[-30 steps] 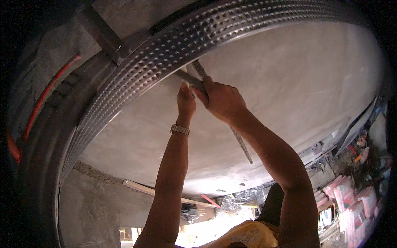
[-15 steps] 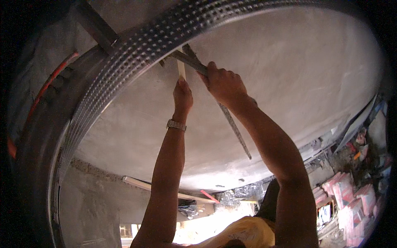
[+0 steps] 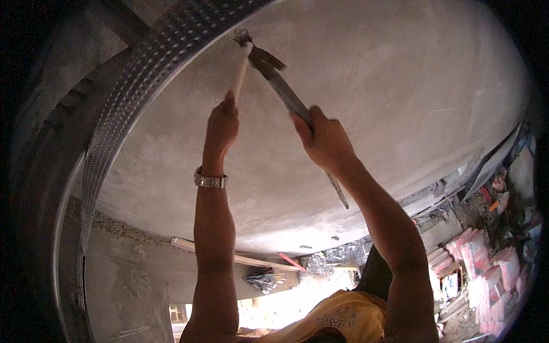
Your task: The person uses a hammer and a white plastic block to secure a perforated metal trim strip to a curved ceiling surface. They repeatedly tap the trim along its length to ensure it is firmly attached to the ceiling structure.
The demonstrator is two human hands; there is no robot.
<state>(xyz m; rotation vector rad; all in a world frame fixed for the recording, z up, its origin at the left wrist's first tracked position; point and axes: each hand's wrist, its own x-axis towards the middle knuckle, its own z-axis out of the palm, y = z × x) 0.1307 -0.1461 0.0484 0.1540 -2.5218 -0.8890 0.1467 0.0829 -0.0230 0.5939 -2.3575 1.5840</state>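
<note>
— What's going on up at the plastered ceiling (image 3: 400,103)?

— Head view: the left hand (image 3: 222,123) is closed around the lower end of a pale stick (image 3: 240,71), whose top end touches the ceiling just beside the dimpled metal band (image 3: 143,86).

— And the other hand?

— The right hand (image 3: 326,140) is wrapped tight around a long metal bar (image 3: 286,91). The bar's head meets the stick's tip at the ceiling; its tail sticks out below the wrist.

A grey plastered surface (image 3: 389,114) fills the view, edged by dimpled metal sheet (image 3: 143,86), with sunlit rubble (image 3: 320,286) below.
</note>
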